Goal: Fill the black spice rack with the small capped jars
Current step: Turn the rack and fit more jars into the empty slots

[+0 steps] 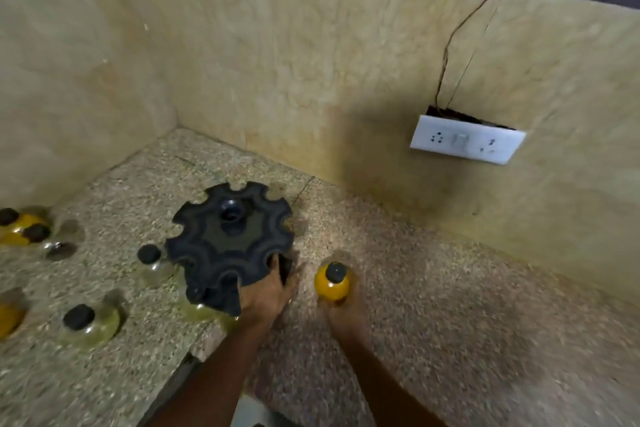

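Left grip (266,288) clenches the black spice rack (230,239); right grip (341,308) holds a yellow capped jar (332,282), best lowered upright into an open notch.

No writing, label, brand or number can be read anywhere. The capped jars (331,282) carry no legible label, the black spice rack (230,241) shows no marking, and the white socket plate (467,139) on the wall bears only pin holes and a switch.
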